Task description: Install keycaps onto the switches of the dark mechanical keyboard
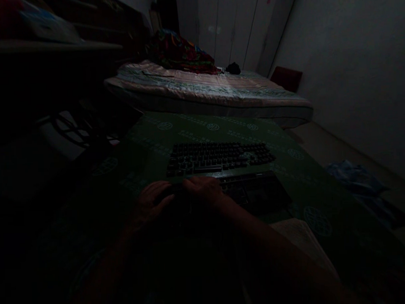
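Okay, keyboard point(265, 192) is on the green table point(145, 136), lying crosswise just ahead of our forearms. Taking the keyboard as our clock: our left hand point(154, 200) is at 9 o'clock, by its end; our right hand point(205, 189) is near 10, over its left part. Left fingers look bent with a narrow gap to the thumb; right fingers curl in close beside them. Too dark for us to tell whether either set pinches anything.

Rows of what look like loose keys point(219, 156) sit at 12 o'clock, just past the far edge, table showing between them. Light cloth point(293, 231) at 5 o'clock, partly hidden by our right forearm.

Handling, our guess: keyboard is fairly light, stiff plastic, a bit slick, might flex if we pick it up by one end. Best hold is the rims at 3 and 9, fingers under, thumbs on top, off the middle where small parts could snap. Keys should be tiny, hard, nearly weightless, skid easily; we'd take each by its sides. A bump toward 12 would scatter the rows.
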A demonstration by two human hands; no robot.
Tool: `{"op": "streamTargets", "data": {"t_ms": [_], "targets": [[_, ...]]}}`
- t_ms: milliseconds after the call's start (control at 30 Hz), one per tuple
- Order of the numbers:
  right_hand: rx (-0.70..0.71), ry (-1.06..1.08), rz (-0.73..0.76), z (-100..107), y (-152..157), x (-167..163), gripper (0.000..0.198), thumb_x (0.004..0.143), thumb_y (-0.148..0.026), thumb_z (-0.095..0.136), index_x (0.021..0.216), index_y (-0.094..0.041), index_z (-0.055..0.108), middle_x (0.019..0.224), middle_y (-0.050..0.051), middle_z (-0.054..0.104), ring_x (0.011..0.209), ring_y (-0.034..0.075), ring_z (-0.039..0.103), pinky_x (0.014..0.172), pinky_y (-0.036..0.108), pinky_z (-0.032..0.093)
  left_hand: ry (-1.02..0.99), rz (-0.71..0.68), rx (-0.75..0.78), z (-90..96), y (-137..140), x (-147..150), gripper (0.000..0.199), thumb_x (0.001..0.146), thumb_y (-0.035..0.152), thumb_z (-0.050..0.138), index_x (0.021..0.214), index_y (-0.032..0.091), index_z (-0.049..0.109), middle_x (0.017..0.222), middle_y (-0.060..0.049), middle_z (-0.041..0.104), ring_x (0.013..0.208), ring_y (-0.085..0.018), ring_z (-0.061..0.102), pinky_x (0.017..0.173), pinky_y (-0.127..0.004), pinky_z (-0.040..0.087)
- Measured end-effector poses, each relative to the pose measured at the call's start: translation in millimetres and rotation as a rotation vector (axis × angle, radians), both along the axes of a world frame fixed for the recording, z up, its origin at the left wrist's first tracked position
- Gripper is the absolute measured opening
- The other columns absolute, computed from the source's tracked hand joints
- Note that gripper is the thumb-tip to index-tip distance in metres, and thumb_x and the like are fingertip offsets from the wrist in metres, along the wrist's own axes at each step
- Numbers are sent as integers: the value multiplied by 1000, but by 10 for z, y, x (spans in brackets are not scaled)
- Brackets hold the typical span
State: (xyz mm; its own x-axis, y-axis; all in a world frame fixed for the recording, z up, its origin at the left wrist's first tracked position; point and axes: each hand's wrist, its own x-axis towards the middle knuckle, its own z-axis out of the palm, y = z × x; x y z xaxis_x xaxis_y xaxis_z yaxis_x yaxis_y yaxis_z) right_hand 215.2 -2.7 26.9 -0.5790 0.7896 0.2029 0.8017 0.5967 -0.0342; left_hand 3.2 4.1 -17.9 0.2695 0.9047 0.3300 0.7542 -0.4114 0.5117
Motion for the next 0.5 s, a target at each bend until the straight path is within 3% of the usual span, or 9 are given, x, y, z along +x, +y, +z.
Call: {"op": "streamTargets", "data": {"t_ms": [167, 500], "targets": [[37, -2, -30, 55, 43, 77, 30, 97, -21, 30, 100, -19, 60, 96, 8, 66, 84, 17, 62, 64, 26, 40, -5, 10, -1, 0, -1, 8, 62, 79, 69, 41, 106, 18, 64, 115, -11, 65, 112, -27, 57, 100, -45, 46], [-40, -9, -58, 20, 155, 93, 26, 95, -25, 35, 103, -19, 59, 98, 9, 66, 86, 20, 63, 68, 29, 45, 28, 27, -3, -2, 41, -11, 66, 77, 73, 38, 104, 19, 65, 114, -10, 66, 111, -28, 58, 99, -44, 46]]}}
